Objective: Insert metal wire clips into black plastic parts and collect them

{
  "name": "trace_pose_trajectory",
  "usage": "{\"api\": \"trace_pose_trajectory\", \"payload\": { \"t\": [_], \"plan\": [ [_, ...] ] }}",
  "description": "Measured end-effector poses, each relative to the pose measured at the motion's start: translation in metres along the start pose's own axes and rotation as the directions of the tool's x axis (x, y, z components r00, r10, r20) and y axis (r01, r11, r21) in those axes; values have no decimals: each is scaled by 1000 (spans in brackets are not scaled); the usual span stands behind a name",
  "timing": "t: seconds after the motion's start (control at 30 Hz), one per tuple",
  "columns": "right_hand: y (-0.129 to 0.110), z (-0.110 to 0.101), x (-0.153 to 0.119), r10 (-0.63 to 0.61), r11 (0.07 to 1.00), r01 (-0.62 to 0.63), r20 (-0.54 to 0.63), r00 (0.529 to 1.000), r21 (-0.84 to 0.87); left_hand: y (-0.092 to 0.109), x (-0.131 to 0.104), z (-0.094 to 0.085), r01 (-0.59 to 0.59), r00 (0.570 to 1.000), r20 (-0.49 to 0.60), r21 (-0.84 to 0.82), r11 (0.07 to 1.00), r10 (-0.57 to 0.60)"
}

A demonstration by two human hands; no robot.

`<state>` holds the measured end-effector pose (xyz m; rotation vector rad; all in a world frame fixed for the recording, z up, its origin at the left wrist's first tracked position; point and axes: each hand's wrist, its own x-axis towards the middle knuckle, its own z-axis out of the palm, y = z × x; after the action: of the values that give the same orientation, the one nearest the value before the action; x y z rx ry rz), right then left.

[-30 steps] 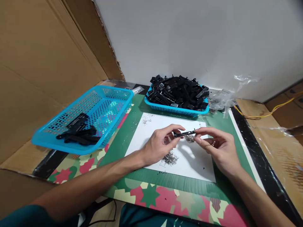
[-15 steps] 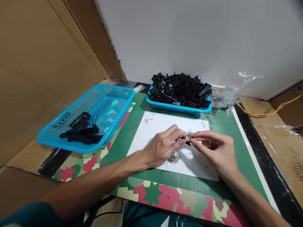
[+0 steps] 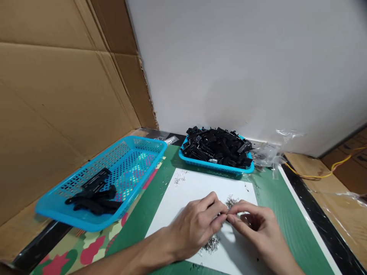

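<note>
Hands (image 3: pixel 197 225) have drawn together, apparently hiding the black piece.

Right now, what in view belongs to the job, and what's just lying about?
Job, judging by placement:
left hand, right hand
white rectangular paper sheet
thin silvery pieces
elongated black parts
left blue plastic basket
rear blue plastic basket

Probably just lying about:
crumpled clear plastic bag
thin yellow cable

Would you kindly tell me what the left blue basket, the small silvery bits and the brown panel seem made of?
Left blue basket: probably molded plastic, slightly glossy, from its even color and regular perforations.
Small silvery bits: likely thin metal wire with a bright finish, given their glints; which metal is unclear.
Brown panel: apparently cardboard, matte, with creases and a ragged edge.
</note>
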<state>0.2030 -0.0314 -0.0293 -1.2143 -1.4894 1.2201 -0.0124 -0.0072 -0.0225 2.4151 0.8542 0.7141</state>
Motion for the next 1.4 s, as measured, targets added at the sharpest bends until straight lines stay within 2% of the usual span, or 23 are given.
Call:
{"api": "trace_pose_trajectory", "payload": {
  "t": [0.1, 0.2, 0.3, 0.37, 0.43, 0.57, 0.73, 0.9, 1.03, 1.1, 1.17, 1.23, 1.3, 1.4],
  "plan": [
    [0, -2, 1, 90, 994, -91, 15, 996, 67, 2, -1, -2, 43, 999, -5, -53, 998, -43],
    [-2, -8, 0, 184, 975, -169, -102, 978, 141, 2, -1, -3, 96, 994, -47, -134, 986, -103],
    [-5, -12, 0, 184, 976, -146, -249, 951, 164, 0, -1, -2, 147, 980, -100, -218, 965, -172],
    [-6, -15, 0, 155, 980, -112, -286, 946, 162, -1, -1, -2, 180, 965, -141, -251, 951, -219],
    [-5, -16, 0, 121, 985, -81, -275, 954, 152, -1, 1, -2, 175, 954, -191, -262, 949, -229],
    [-4, -18, 0, 78, 989, -49, -212, 974, 138, -2, 4, -1, 75, 950, -274, -257, 963, -148],
    [-6, -20, 0, 124, 974, -76, -220, 968, 214, -5, 4, 1, -16, 949, -309, -247, 969, -63],
    [-4, -22, 0, 204, 939, -141, -178, 963, 314, -4, 6, -1, -57, 947, -321, -210, 976, -14],
    [-5, -22, -1, 226, 939, -155, -212, 951, 308, 0, 10, -3, -70, 940, -342, -159, 985, 11],
    [-8, -22, 0, 283, 919, -194, -231, 931, 343, 1, 11, -3, -70, 940, -342, -141, 988, 18],
    [-12, -22, 1, 381, 860, -274, -184, 906, 429, 0, 12, -3, -74, 943, -331, -131, 989, 27],
    [-15, -22, 3, 472, 771, -365, -83, 878, 522, -1, 12, -2, -95, 946, -321, -118, 988, 53],
    [-17, -23, 3, 509, 708, -422, 4, 861, 566, -3, 13, -1, -140, 945, -309, -96, 986, 104],
    [-18, -23, 1, 482, 752, -412, -2, 876, 514, -5, 14, 1, -225, 941, -275, -68, 972, 198]
  ]
}}
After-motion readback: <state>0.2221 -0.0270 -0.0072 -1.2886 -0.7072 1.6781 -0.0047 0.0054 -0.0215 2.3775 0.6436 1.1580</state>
